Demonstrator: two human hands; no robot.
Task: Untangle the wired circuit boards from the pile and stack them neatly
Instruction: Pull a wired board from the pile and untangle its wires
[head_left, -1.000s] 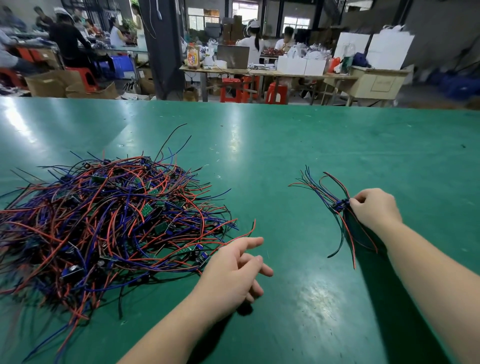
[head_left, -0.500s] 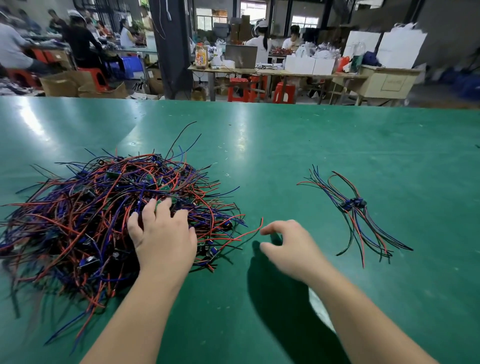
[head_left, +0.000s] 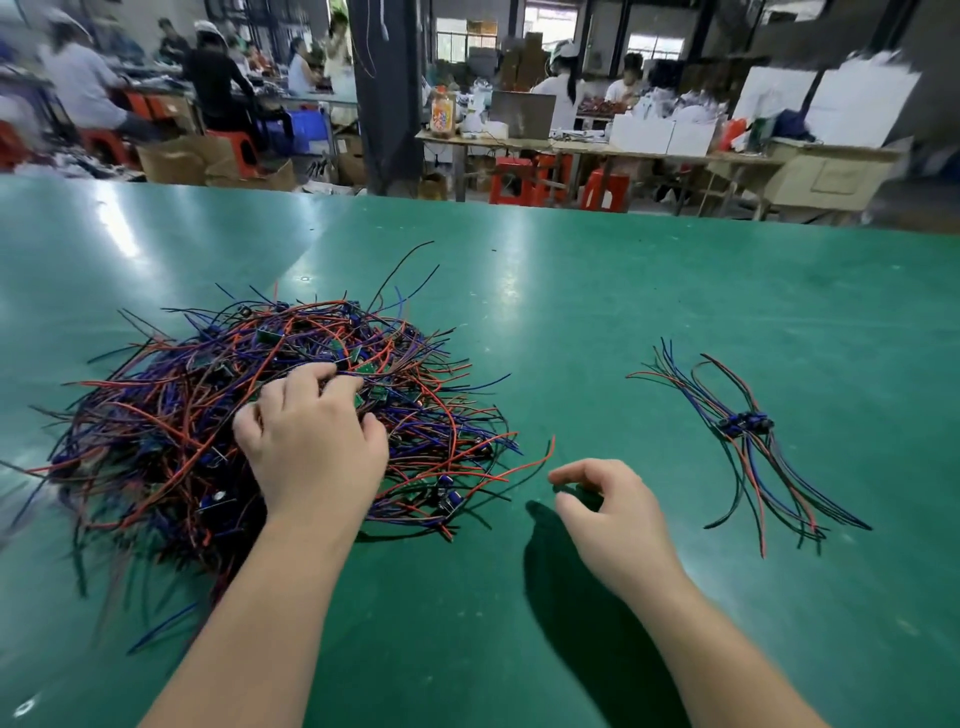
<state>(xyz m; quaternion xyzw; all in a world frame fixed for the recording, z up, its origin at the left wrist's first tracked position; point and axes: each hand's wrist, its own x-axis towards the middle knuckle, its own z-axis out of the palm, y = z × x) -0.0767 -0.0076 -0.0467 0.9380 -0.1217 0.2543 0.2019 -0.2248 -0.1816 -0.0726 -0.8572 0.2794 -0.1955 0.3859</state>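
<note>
Left hand (head_left: 311, 441) is reaching palm-down onto the pile (head_left: 171, 415), fingers curling into the red and blue wires and gripping a clump under the fingertips. Right hand (head_left: 613, 514) is hovering loosely curled just right of that grip, holding nothing. The finished stack (head_left: 743, 423) is lying well off to its right on the green table (head_left: 623, 312). Half a second back the left fingers were lying flatter; now they're digging in.
</note>
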